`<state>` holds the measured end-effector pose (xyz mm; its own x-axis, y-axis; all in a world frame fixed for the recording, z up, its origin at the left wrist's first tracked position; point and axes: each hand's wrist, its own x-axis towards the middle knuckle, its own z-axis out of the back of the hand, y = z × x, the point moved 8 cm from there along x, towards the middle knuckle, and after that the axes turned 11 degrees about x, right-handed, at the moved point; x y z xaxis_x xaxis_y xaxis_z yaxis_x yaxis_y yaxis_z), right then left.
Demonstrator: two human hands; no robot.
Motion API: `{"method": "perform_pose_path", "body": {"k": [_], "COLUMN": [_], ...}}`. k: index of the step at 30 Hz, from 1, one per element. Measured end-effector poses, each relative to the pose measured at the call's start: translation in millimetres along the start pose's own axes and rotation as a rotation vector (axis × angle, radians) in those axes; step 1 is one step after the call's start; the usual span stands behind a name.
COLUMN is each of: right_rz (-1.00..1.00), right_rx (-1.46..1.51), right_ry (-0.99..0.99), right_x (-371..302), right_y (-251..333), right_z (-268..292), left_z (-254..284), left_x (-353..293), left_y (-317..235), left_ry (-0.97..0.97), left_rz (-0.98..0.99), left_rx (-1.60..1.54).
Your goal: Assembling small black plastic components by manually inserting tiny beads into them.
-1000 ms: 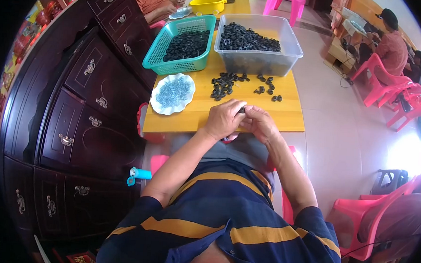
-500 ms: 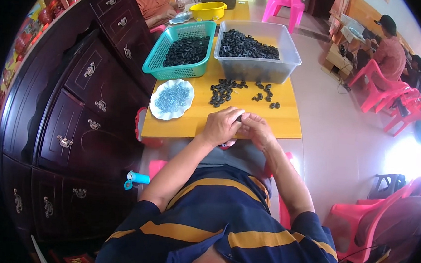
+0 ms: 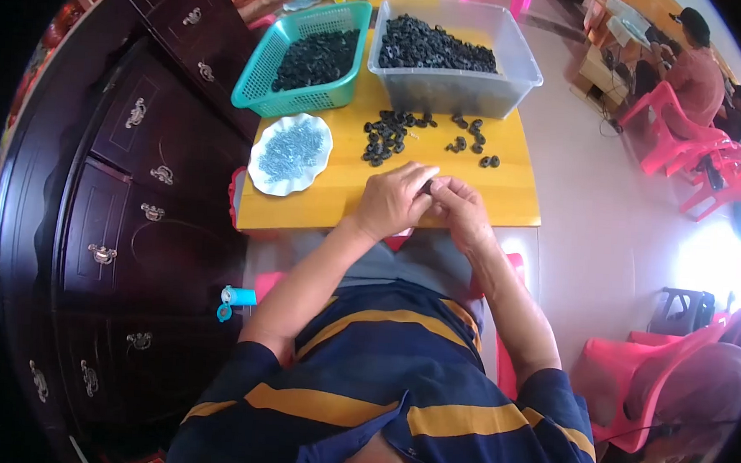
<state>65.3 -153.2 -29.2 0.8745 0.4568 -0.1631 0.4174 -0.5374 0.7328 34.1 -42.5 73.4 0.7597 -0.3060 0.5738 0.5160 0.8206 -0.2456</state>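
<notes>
Over the near edge of the yellow table [image 3: 329,213], my left hand [image 3: 391,201] and my right hand [image 3: 465,213] meet, fingers closed round a small black part [image 3: 427,187]. The fingers cover most of it, so its shape is hard to read. Just beyond my hands lies a loose cluster of small black ring-like parts [image 3: 382,141]. Several more black parts [image 3: 476,138] are scattered to its right. At the left stands a white scalloped plate [image 3: 256,173] bearing many small clear, bluish pieces [image 3: 292,154].
A green perforated basket [image 3: 256,91] and a clear plastic bin [image 3: 449,93], both holding black parts, stand at the table's far side. Dark drawers [image 3: 152,170] line the left. Pink chairs [image 3: 665,121] and seated people are on the right; another person sits beyond the basket.
The whole view has tilted, so the table and containers sit slightly higher in it. Both hands stay together on the black part, with the fingers slightly shifted.
</notes>
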Motion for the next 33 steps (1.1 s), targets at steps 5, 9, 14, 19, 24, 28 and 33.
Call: {"method": "perform_pose_path", "body": {"k": [5, 9, 14, 19, 24, 28, 33], "right_rz": [0.09, 0.05, -0.062, -0.136, -0.208, -0.218, -0.229], "right_rx": [0.019, -0.035, 0.02, 0.046, 0.024, 0.033, 0.002], "right_ry": [-0.057, -0.022, -0.005, 0.092, 0.145, 0.151, 0.121], "right_x": [-2, -3, -8, -14, -13, -9, -12], "right_y": [11, 4, -2, 2, -2, -3, 8], "right_z": [-1, 7, -4, -21, -22, -22, -24], "left_z": [0, 3, 11, 18, 61, 100, 78], "left_x": [9, 8, 11, 18, 50, 78, 66], "left_y": [3, 9, 25, 60, 134, 186, 170], "left_ry": [0.072, 0.137, 0.111, 0.17, 0.012, -0.134, -0.068], "left_rz": [0.065, 0.058, 0.077, 0.234, 0.375, 0.349, 0.299], "left_rx": [-0.222, -0.281, -0.238, -0.305, -0.02, 0.273, 0.13]}}
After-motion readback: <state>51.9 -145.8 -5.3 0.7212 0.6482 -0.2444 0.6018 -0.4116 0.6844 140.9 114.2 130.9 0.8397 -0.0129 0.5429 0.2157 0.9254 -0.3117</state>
